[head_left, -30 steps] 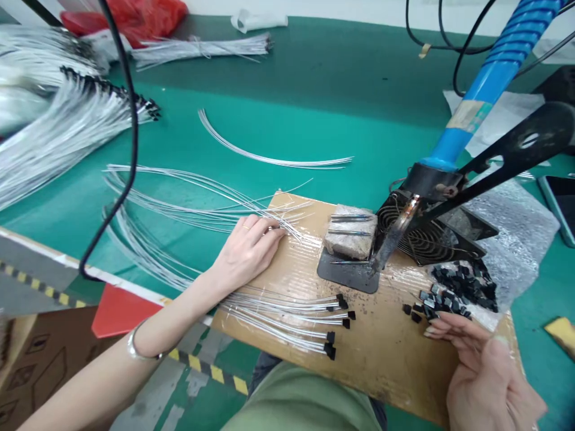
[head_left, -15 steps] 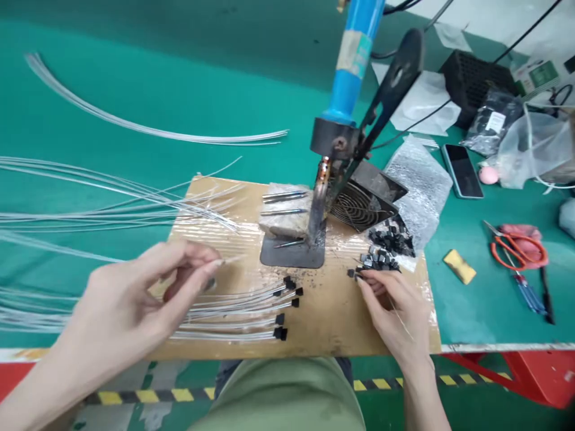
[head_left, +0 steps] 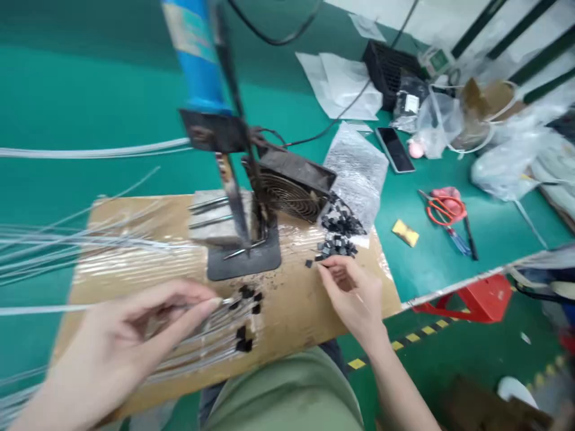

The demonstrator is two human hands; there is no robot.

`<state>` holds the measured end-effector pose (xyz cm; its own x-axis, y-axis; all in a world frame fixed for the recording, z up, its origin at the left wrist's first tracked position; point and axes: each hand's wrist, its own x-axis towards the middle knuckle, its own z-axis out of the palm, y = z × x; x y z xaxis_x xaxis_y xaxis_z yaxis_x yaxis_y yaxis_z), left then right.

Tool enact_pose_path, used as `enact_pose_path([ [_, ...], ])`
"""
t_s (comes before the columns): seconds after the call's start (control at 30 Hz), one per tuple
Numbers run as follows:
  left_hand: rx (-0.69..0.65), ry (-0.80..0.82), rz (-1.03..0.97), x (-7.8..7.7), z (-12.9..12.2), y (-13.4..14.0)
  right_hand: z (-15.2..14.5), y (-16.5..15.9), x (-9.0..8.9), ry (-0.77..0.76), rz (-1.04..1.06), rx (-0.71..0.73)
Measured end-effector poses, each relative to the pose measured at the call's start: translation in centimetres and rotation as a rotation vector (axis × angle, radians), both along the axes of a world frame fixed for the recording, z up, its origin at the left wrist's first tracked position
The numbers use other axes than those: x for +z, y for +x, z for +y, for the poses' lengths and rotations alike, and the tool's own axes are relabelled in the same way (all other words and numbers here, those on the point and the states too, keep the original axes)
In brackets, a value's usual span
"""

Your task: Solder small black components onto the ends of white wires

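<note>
My left hand (head_left: 157,329) is closed in a pinch on a thin white wire (head_left: 45,310), whose short tip pokes out past the fingertips. Beneath that hand lie several wires (head_left: 197,353) with black pieces (head_left: 244,345) on their ends. My right hand (head_left: 353,293) has thumb and forefinger together at the near edge of a pile of small black square pieces (head_left: 336,245); a dark piece shows at the fingertips, though its hold is blurred. One loose black piece (head_left: 308,263) lies just left of those fingers.
A blue-handled soldering iron (head_left: 202,78) hangs in a stand above a dark plate (head_left: 265,263). Behind it are a small fan (head_left: 287,194) and bubble wrap (head_left: 357,167). Rightward lie a phone (head_left: 395,149), a yellow sponge (head_left: 405,233) and orange-handled scissors (head_left: 444,209). Cardboard (head_left: 296,323) covers the work area.
The view has swung to the right, so the bench appears shifted left. My left hand's wire tip is now close to the black-ended wires. My right hand stays by the black pile.
</note>
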<state>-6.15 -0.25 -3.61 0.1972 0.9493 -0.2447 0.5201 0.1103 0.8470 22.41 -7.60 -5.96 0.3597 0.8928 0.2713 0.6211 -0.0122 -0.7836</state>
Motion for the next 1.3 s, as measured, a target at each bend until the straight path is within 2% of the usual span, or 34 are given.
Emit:
enact_pose_path([
  [0.1, -0.075, -0.027, -0.065, 2.1, 0.2, 2.0, -0.3, -0.1, 0.5, 0.023, 0.122, -0.027],
  [0.23, -0.11, -0.056, -0.12, 3.0, 0.7, 3.0, -0.2, -0.4, 0.6, 0.023, 0.254, -0.03],
  [0.67, -0.089, -0.105, -0.249, 3.5, 0.7, 3.5, 0.6, -2.4, 0.9, -0.06, 0.373, 0.049],
  [0.93, 0.001, -0.153, -0.271, 3.3, 0.7, 4.0, 0.8, -4.4, 2.2, -0.137, 0.506, -0.054],
  [1.03, 0.036, -0.152, -0.252, 3.1, 0.7, 4.1, 0.9, -4.5, 1.8, -0.123, 0.485, -0.021],
  [1.17, 0.051, -0.176, -0.239, 3.0, 0.5, 4.2, 0.8, -4.4, 1.0, -0.095, 0.445, 0.092],
  [1.3, 0.055, -0.192, -0.234, 3.1, 0.5, 4.3, 0.9, -4.8, 1.0, -0.118, 0.481, 0.148],
])
